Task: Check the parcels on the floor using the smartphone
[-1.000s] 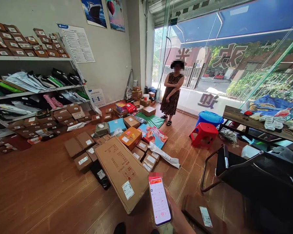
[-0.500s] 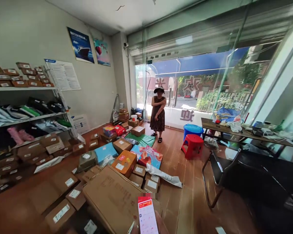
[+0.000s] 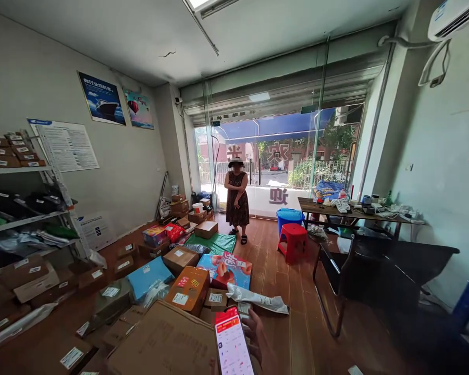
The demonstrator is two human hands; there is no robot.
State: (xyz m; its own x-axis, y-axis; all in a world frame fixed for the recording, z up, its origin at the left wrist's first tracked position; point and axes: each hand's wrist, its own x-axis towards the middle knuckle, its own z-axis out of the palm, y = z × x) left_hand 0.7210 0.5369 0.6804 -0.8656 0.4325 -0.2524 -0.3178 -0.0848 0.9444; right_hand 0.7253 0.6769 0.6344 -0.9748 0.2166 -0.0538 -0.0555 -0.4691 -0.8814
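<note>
A smartphone with a lit red and white screen is upright at the bottom middle of the view. My right hand is at the phone's right edge, with its fingers bent around it. A small patch of skin shows at the phone's lower left edge; which hand it belongs to cannot be told. Otherwise, my left hand is out of sight. Behind and left of the phone lies a large brown cardboard box. A white plastic parcel and an orange box lie just beyond it.
A person in a dark dress and hat stands near the glass front. Parcels cover the left floor beside a shelf. On the right are a red stool, a blue bin, a black chair and a cluttered table.
My view has turned right and tilted up, bringing in the right wall and air conditioner. The phone sits slightly higher, and more of my right hand's fingers show. The person stays standing.
</note>
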